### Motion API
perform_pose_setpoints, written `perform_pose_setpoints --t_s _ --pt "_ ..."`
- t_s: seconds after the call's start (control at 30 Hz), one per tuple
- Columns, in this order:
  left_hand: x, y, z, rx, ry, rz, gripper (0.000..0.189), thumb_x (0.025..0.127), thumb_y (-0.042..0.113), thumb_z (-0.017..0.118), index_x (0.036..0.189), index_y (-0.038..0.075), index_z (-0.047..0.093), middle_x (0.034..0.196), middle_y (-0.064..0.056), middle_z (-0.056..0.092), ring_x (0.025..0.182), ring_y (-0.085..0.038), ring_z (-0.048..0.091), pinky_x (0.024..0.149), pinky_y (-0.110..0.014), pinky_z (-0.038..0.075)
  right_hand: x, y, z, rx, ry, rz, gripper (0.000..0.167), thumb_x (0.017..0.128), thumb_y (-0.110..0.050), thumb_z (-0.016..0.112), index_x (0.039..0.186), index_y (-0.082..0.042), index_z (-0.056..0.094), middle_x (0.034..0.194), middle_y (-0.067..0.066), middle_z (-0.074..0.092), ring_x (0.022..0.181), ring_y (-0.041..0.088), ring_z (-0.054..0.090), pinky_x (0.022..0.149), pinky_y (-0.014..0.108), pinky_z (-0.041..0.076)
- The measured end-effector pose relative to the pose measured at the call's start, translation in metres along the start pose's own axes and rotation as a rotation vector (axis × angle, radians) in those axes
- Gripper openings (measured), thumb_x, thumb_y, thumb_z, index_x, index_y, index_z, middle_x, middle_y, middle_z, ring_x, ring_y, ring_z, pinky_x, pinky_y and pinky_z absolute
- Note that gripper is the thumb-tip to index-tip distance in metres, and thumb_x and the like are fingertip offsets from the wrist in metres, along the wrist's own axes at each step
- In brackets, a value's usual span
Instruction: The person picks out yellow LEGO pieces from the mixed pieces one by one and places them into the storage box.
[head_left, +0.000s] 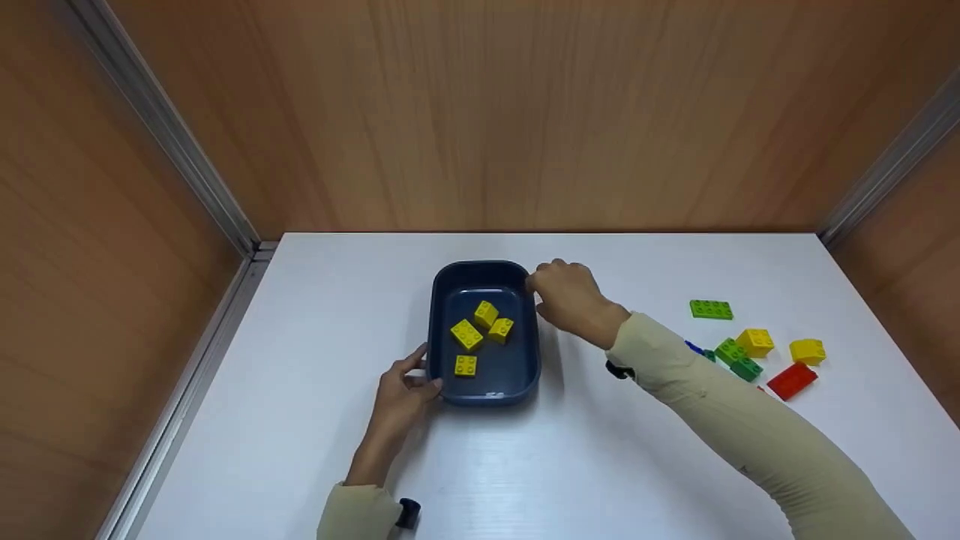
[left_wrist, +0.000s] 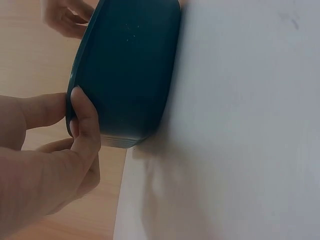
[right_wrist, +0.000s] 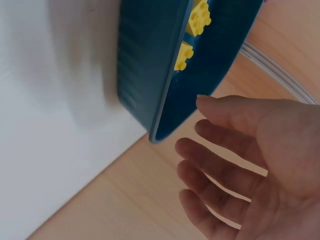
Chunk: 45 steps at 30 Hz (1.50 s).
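A dark blue rectangular tray (head_left: 487, 399) stands at the middle of the table with several yellow toy bricks (head_left: 466, 335) lying inside. My left hand (head_left: 401, 399) pinches the tray's rim at its near left corner, the thumb and fingers on either side of the edge in the left wrist view (left_wrist: 80, 135). At the far right corner of the tray is my right hand (head_left: 571, 300). In the right wrist view that hand (right_wrist: 240, 160) has spread, loosely bent fingers beside the rim and nothing in its grasp. Two yellow bricks (right_wrist: 198, 20) show over the tray's edge there.
On the right of the white table (head_left: 300, 315) lie loose bricks: a light green one (head_left: 711, 309), a red one (head_left: 793, 381), yellow ones (head_left: 808, 351) and darker green ones (head_left: 745, 368). My right sleeve partly hides this group. Wooden panels (head_left: 480, 112) enclose the table's back and sides.
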<state>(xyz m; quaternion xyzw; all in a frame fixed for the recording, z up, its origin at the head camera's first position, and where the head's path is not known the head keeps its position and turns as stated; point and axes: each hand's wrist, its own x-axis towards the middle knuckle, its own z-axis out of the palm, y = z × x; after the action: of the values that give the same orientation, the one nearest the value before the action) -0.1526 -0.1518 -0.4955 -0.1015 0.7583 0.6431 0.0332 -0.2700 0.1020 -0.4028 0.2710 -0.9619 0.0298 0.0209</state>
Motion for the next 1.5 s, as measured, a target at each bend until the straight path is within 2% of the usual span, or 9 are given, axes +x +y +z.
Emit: perform_pose_setpoints --t_s 0.1,0.37,0.9,1.2,1.5 --pt "0.000 -0.001 0.000 -0.003 0.001 0.006 0.066 0.095 -0.007 0.068 0.157 0.001 0.048 0.135 -0.023 0.051 0.102 -0.023 0.059 0.083 -0.025 0.060 -0.007 0.006 -0.003 -0.020 0.025 0.012 0.031 0.089 -0.006 0.084 0.120 -0.006 0.080 0.116 0.014 0.078 0.103 0.033 0.072 0.088 0.048 0.063" --pt "-0.001 0.000 0.001 0.003 0.002 -0.007 0.066 0.095 -0.006 0.069 0.157 0.002 0.048 0.137 -0.023 0.052 0.103 -0.024 0.060 0.083 -0.026 0.061 -0.028 0.027 -0.002 -0.042 0.070 0.054 0.030 0.086 -0.008 0.087 0.115 -0.004 0.081 0.113 0.017 0.078 0.100 0.034 0.072 0.085 0.049 0.064" --pt "0.003 -0.003 0.001 0.010 0.007 -0.014 0.067 0.094 -0.006 0.069 0.157 0.001 0.047 0.136 -0.023 0.051 0.101 -0.023 0.060 0.085 -0.031 0.061 -0.071 0.076 0.014 -0.049 0.173 0.104 0.027 0.082 0.001 0.086 0.109 0.000 0.082 0.108 0.019 0.078 0.097 0.038 0.071 0.080 0.050 0.063" --pt "0.002 -0.003 0.001 -0.005 0.014 -0.016 0.067 0.095 -0.008 0.068 0.157 0.000 0.047 0.135 -0.023 0.051 0.100 -0.023 0.059 0.085 -0.032 0.062 -0.093 0.106 0.022 -0.012 0.119 0.208 0.030 0.086 0.000 0.083 0.115 0.003 0.079 0.112 0.023 0.075 0.100 0.041 0.068 0.088 0.056 0.061" --pt "0.002 -0.003 0.000 -0.011 0.010 -0.013 0.066 0.095 -0.007 0.068 0.157 0.000 0.047 0.135 -0.022 0.051 0.100 -0.023 0.059 0.086 -0.033 0.062 -0.114 0.130 0.031 0.014 0.132 0.265 0.032 0.087 -0.001 0.081 0.118 0.005 0.077 0.115 0.029 0.073 0.100 0.046 0.068 0.087 0.061 0.060"
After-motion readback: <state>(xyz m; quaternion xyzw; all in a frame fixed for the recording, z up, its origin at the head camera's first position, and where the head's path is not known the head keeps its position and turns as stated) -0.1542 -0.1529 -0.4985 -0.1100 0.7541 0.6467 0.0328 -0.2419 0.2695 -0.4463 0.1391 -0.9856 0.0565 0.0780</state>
